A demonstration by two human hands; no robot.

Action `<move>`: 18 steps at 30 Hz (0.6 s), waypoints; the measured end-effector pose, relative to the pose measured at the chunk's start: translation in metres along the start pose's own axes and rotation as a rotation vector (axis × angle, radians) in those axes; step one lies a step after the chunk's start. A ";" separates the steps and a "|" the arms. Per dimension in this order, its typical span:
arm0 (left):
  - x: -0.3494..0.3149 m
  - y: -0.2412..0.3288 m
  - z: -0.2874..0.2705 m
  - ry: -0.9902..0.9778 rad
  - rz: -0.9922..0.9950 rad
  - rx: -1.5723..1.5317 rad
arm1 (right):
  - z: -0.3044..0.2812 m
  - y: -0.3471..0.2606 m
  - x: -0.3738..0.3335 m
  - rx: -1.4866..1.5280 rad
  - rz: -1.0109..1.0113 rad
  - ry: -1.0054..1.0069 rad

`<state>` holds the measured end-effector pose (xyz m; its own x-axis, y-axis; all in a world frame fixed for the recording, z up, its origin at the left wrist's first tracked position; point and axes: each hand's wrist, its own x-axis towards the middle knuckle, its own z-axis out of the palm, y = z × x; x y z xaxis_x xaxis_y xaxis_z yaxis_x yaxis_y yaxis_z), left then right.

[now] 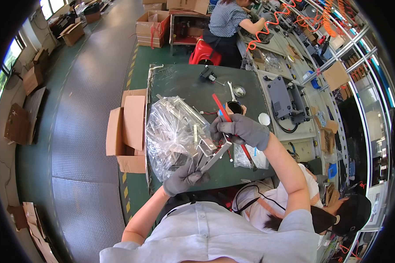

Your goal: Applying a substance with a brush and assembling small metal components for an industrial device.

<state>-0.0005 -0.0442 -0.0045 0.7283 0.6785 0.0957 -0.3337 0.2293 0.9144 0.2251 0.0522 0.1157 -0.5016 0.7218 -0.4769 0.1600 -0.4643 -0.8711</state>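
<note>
My left hand (184, 177), in a grey glove, is closed around the near end of several bent metal brackets (216, 158). My right hand (245, 130), also gloved, grips a long red stick (220, 106) that slants through its fingers. Its fingertips are at the far end of the brackets; whether they press on the metal I cannot tell. Beside my left hand lies a clear plastic bag (169, 129) full of similar metal pieces. Just beyond my right hand stands a small round container (235, 108) with a dark inside.
The dark green table (184, 79) also carries a wrench (231, 91), a small black motor-like part (207, 75), a round metal dish (239, 91) and a white lid (263, 119). An open carton (134, 127) stands at the left edge. One person (303, 193) sits close right; another (228, 22) works ahead.
</note>
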 end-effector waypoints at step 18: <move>0.011 0.015 0.010 -0.008 0.227 -0.056 | 0.014 -0.013 -0.030 -0.084 -0.040 0.021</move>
<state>0.0084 -0.0397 0.0140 0.6351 0.7118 0.3000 -0.5221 0.1094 0.8458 0.2257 0.0294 0.1425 -0.4914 0.7496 -0.4433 0.2117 -0.3909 -0.8957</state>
